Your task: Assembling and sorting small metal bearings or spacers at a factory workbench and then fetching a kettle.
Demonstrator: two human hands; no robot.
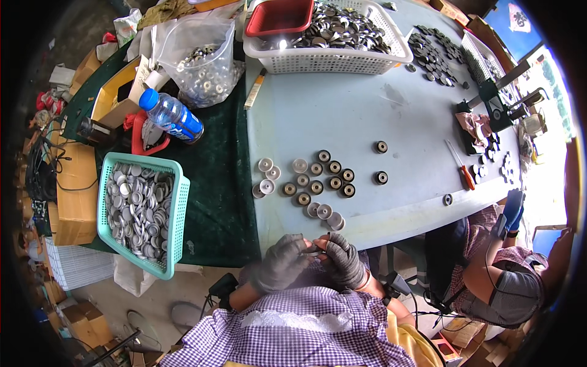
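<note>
My left hand (282, 262) and my right hand (343, 260), both in dark grey fingerless wraps, meet at the table's near edge. Between their closed fingertips is a small dark round part (313, 249), mostly hidden by the fingers. Just beyond, pale round caps (324, 211) lie partly stacked. Several dark-rimmed wheels with brass-coloured centres (316, 187) are grouped on the grey tabletop (318, 116). More pale discs with a centre hub (267, 186) sit left of them. Two dark-rimmed wheels (381, 177) lie apart to the right.
A turquoise basket (178, 214) of grey caps stands at left, near a blue-capped bottle (174, 119) and a bag of parts (202, 73). At the back is a white basket (330, 63) of metal caps. A screwdriver (463, 168) and another person (501, 275) are at right.
</note>
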